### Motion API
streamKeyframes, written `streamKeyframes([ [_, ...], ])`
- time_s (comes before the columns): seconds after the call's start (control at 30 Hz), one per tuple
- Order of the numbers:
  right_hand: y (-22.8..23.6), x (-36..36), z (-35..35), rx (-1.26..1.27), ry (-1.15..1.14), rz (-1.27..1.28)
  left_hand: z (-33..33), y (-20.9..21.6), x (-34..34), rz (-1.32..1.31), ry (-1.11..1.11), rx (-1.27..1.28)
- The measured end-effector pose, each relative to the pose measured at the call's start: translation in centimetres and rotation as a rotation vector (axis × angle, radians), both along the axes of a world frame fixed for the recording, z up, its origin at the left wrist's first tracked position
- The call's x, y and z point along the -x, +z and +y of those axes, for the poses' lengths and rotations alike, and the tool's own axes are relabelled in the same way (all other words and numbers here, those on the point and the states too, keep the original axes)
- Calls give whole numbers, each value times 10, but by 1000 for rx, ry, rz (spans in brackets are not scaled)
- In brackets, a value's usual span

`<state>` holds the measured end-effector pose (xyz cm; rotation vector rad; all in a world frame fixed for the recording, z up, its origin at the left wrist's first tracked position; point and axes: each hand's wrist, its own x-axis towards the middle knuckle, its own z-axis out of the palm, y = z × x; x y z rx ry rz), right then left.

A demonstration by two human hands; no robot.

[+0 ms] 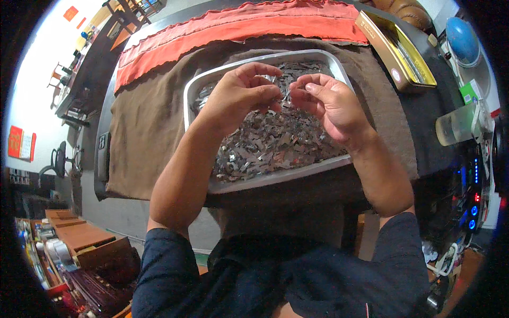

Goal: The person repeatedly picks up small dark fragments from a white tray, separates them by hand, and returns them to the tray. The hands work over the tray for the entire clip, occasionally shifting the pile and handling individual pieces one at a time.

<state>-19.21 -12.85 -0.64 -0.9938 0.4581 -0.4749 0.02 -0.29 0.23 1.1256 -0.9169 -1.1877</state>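
A white-rimmed tray (pixel 189 106) stands on the brown cloth, with a thick heap of small flat metal pieces (pixel 281 135) in it, grey, dark and some shiny. Above the far part of this heap I hold both hands close together, fingertips facing each other. The thumb and fingers of my left hand (pixel 241 95) are bent together, and what lies between them is too small to name. My right hand (pixel 334 103) has thumb and index finger pinched; a tiny thing may be at their tips, but I cannot make it out.
Brown cloth (pixel 148 132) covers the table, with a red cloth (pixel 238 26) along its far side. A long yellow-lined box (pixel 421 66) lies at the far right. Nearer stands a translucent jug (pixel 456 129). A black oblong object (pixel 103 156) sits at the left edge.
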Motion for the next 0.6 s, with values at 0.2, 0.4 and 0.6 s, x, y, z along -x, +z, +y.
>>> streamKeyframes([
  [0.2, -2, 2, -2, 86, -25, 46, -3, -3, 2, -93, 42, -8],
  [0.4, -4, -1, 10, 297, -162, 35, -3, 2, 10, -149, 65, -75],
  [0.6, -5, -2, 26, 903, -300, 65, -2, 3, 17, -120, 53, -69],
])
